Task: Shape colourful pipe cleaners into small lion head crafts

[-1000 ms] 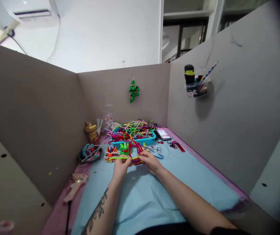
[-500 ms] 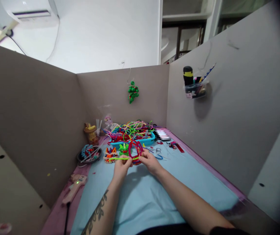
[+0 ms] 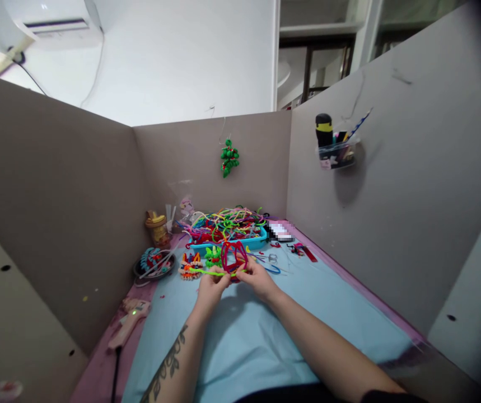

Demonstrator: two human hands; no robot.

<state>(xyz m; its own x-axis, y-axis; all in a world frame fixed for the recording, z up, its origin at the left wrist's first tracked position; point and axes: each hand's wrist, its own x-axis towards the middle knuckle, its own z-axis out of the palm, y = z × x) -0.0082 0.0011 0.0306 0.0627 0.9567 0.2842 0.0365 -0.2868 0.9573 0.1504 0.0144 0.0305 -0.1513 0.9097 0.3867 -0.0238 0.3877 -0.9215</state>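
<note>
Above the blue cloth, my left hand (image 3: pixel 214 284) pinches a lime-green pipe cleaner (image 3: pixel 203 272), whose free end sticks out to the left. My right hand (image 3: pixel 256 276) is closed at the pipe cleaner's other side, beside a rounded frame of looped red and magenta pipe cleaners (image 3: pixel 234 254). The green strand crosses the frame's lower part; the fingers hide how the two meet. Just behind my hands stand an orange and peach pipe-cleaner figure (image 3: pixel 190 267) and a bright green one (image 3: pixel 213 257).
A blue tray (image 3: pixel 257 242) heaped with colourful pipe cleaners stands at the back. At left are a dark bowl (image 3: pixel 168 267), a lidded cup (image 3: pixel 156 230) and a pink glue gun (image 3: pixel 129 324). Scissors (image 3: pixel 272 258) and a phone (image 3: pixel 280 231) lie at right. Grey panels enclose the table.
Both hands have shifted slightly, with the fingertips drawn a little closer together on the green pipe cleaner. The red frame stays at the right hand.
</note>
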